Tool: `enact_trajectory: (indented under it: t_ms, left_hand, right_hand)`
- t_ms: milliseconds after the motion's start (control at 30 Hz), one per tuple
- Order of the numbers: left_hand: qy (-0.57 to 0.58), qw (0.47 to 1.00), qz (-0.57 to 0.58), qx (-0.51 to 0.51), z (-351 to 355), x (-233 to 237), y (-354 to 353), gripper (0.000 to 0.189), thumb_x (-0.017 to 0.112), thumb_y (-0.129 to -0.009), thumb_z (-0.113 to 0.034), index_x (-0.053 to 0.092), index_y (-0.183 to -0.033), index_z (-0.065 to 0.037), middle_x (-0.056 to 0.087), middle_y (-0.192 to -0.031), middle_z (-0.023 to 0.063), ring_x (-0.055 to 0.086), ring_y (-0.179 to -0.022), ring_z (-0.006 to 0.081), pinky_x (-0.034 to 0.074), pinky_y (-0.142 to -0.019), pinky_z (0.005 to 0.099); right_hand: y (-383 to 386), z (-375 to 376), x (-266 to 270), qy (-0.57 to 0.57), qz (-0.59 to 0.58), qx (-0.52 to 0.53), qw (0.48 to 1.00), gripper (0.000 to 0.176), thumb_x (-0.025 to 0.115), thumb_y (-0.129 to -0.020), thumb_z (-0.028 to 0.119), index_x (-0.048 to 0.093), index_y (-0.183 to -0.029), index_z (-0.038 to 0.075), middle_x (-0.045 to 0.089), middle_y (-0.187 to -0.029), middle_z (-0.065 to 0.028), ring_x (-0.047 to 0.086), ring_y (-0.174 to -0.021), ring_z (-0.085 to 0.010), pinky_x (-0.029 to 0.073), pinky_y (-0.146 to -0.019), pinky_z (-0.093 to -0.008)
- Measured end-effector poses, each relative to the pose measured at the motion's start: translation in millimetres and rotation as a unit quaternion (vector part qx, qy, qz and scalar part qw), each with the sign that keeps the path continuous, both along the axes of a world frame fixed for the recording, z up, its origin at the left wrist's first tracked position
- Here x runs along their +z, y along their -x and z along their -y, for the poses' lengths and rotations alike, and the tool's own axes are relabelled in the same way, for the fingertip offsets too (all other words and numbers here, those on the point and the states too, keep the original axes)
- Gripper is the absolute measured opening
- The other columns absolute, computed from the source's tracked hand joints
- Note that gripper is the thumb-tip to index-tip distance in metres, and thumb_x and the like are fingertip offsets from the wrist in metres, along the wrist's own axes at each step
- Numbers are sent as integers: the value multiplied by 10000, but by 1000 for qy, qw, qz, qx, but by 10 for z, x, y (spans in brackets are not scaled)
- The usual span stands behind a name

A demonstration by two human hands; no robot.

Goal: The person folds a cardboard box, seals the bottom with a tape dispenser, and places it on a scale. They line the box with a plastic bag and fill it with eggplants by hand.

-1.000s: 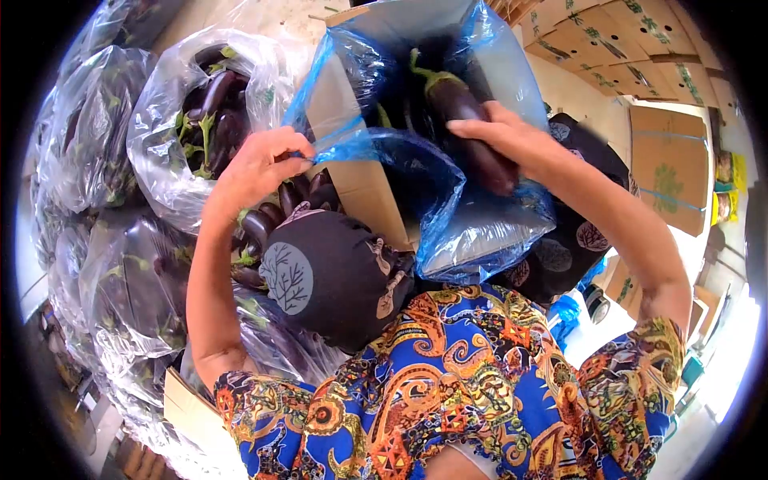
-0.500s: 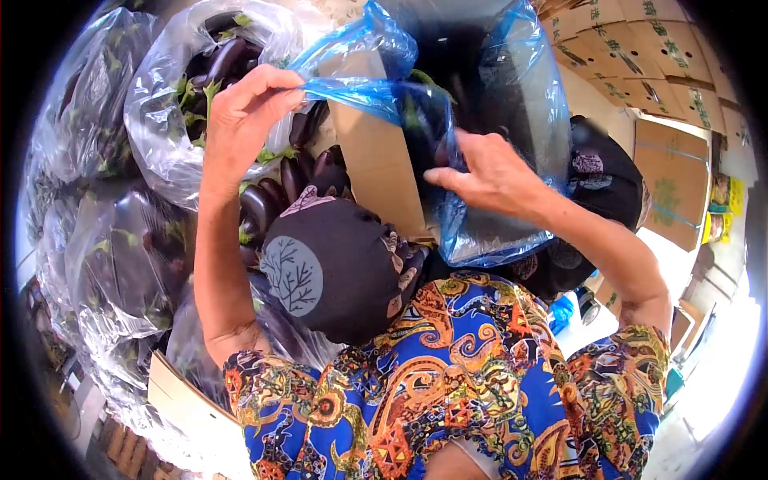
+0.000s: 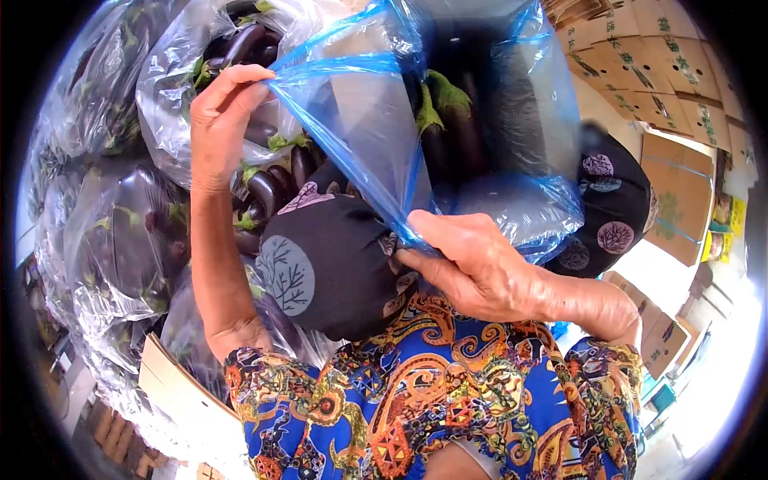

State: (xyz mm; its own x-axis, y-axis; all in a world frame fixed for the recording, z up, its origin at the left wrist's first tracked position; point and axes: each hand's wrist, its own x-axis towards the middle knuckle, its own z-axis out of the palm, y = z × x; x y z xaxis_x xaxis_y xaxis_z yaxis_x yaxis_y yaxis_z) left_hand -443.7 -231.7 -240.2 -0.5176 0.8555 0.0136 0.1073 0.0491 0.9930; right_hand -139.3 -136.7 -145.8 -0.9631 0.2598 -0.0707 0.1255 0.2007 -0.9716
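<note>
My left hand (image 3: 224, 124), raised at the upper left, pinches the edge of a blue translucent plastic bag (image 3: 344, 132). Lower down at the middle, my right hand (image 3: 484, 268) grips another part of the bag's edge, so the film is stretched taut between both hands. The bag lines a cardboard box (image 3: 380, 120), whose flap shows through the film. Dark purple eggplants (image 3: 464, 132) with green caps lie inside the lined box. The bag's right side stands up along the box.
An open clear bag of eggplants (image 3: 248, 44) stands at the upper left, with full bags (image 3: 124, 248) beside it. Loose eggplants (image 3: 268, 188) lie near my left knee (image 3: 328, 264). Stacked cartons (image 3: 640, 60) and an upright carton (image 3: 676, 192) are at the right.
My right hand has come down toward me and now grips the bag's edge. My left hand has shifted slightly left. The film is stretched wider, and the eggplants inside show more.
</note>
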Motion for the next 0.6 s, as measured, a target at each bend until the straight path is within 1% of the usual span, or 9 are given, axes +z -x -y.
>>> enact_trajectory:
  t_ms: [33,133,233,267,333,367,467,500,600]
  left_hand:
    - [-37,999,8,9,-22,-6,-23,151,592,-906,-23,692,-1018,-46,632,-891,-20,567,-792,67,441,-743,194]
    - [-65,996,51,-19,-29,4,-27,142,581,-903,-15,684,-996,-44,621,-881,-35,547,-781,56,431,-728,198]
    - [12,992,-108,-64,60,-161,121,125,561,-898,-7,671,-946,-40,607,-876,-55,539,-803,48,428,-728,205]
    - [54,986,-137,-79,98,-253,155,100,557,-871,4,652,-887,-20,612,-854,-27,560,-804,86,442,-727,231]
    - [60,958,-250,-126,122,-495,164,106,548,-838,23,648,-851,-12,618,-848,44,593,-785,168,462,-716,270]
    - [74,947,-284,-131,102,-621,107,105,544,-815,32,639,-832,-11,603,-849,108,604,-789,241,476,-718,306]
    - [49,927,-341,-149,30,-850,-67,108,527,-759,61,603,-788,-11,558,-806,132,590,-776,295,479,-702,342]
    - [48,909,-385,-151,-16,-921,-98,98,538,-740,62,595,-777,-8,554,-816,154,592,-784,338,483,-689,380]
    - [76,890,-422,-153,-98,-1121,-173,109,535,-761,73,596,-825,9,560,-854,146,596,-803,346,492,-716,374]
  right_hand:
    - [0,-6,7,0,9,8,1000,159,589,-856,0,462,-950,11,541,-761,-242,542,-789,-492,420,-607,-513]
    - [33,-34,-13,-4,16,31,999,182,592,-847,-9,443,-948,16,533,-763,-239,539,-787,-490,411,-605,-511]
    - [70,42,-202,-36,15,61,997,190,565,-854,10,423,-979,22,552,-767,-229,563,-777,-470,432,-610,-512]
    - [61,126,-278,-52,50,66,995,198,562,-848,18,426,-992,21,564,-774,-220,574,-783,-460,445,-620,-512]
    - [44,301,-381,-82,118,81,986,221,558,-837,34,431,-1017,20,590,-789,-201,595,-797,-439,469,-641,-513]
    - [41,346,-409,-170,80,85,978,156,563,-829,90,490,-956,34,596,-768,-136,623,-740,-352,489,-607,-459]
    - [-5,625,-560,-414,110,131,894,58,559,-846,108,517,-841,69,541,-741,-78,591,-690,-263,470,-605,-358]
    - [-30,676,-631,-481,104,141,859,84,557,-835,173,552,-838,89,529,-742,-40,570,-708,-190,446,-614,-317]
    - [-113,723,-1036,-504,125,164,839,69,559,-823,163,569,-846,99,532,-759,-44,569,-750,-190,439,-627,-333]
